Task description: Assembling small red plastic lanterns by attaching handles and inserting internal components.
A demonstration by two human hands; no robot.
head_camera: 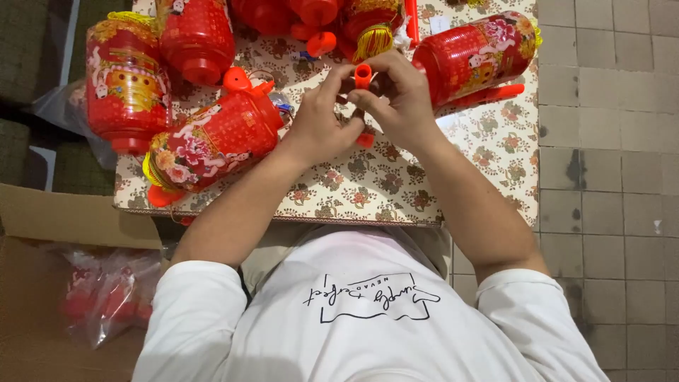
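A floral-patterned tabletop (368,187) stands over a grey tiled floor (608,141). Both hands pinch a small red plastic tube (362,75): left hand (318,120) and right hand (399,99) fingers closed around it. Red paper lanterns (212,141) lie left of and beyond the fingers. A cardboard box (49,219) with a clear plastic bag (106,290) sits at lower left.

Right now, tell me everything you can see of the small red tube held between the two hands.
The red tube is a short, hollow piece, plastic by its look, glossy orange-red. It stands roughly upright with its open end up, over the flowered tabletop. The left hand and the right hand pinch it from either side, their fingers hiding its middle. A red end shows below the hands, which may be its lower part. Red lanterns lie around it, none touching it.
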